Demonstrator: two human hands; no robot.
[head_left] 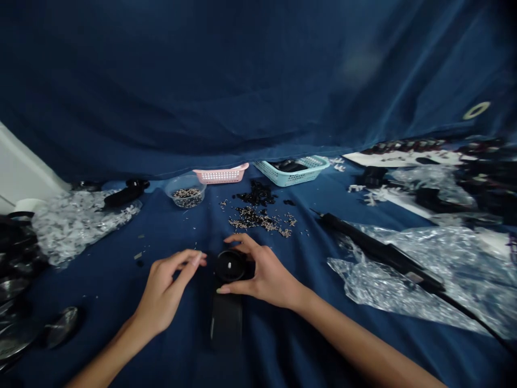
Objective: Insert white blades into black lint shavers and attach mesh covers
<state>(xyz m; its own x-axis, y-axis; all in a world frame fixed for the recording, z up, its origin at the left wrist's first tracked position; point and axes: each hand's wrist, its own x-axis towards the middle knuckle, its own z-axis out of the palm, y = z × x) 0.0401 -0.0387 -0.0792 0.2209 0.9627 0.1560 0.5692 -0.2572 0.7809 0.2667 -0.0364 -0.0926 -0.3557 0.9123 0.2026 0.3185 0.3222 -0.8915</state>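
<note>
My right hand (260,272) is wrapped around a black round cup-shaped part (230,265), its open side facing up with a small white spot inside. A dark rectangular piece (226,320) extends below it toward me; whether the two are joined, I cannot tell. Just left of the round part is my left hand (167,285), thumb and fingertips pinched together. Anything between those fingertips is too small to make out. Beyond the hands lies a loose pile of small screws (258,218), with small black parts (258,193) behind it.
A clear bowl of screws (186,196), a pink basket (222,175) and a light-blue basket (301,175) stand at the back. A corded black electric screwdriver (379,250) lies right on plastic bags (456,269). Left are a bag of whitish parts (76,223) and dark shiny parts (16,269).
</note>
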